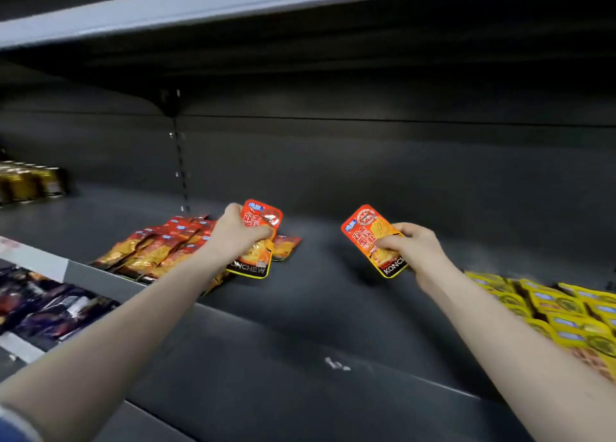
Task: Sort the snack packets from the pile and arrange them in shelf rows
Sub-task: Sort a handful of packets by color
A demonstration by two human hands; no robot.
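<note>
My left hand [238, 233] grips an orange-red snack packet [258, 241] just above the right end of a row of red and gold packets [160, 245] lying on the dark shelf [316, 295]. My right hand [411, 248] pinches a second orange-red packet [373, 238] of the same kind, held up over the bare middle of the shelf. Another red packet [286, 246] lies flat behind the left-hand one.
A heap of yellow packets [563, 311] fills the shelf's right end. Gold cans [30, 181] stand at the far left. A lower shelf at the left holds dark packets [50, 305]. The shelf above [233, 4] overhangs.
</note>
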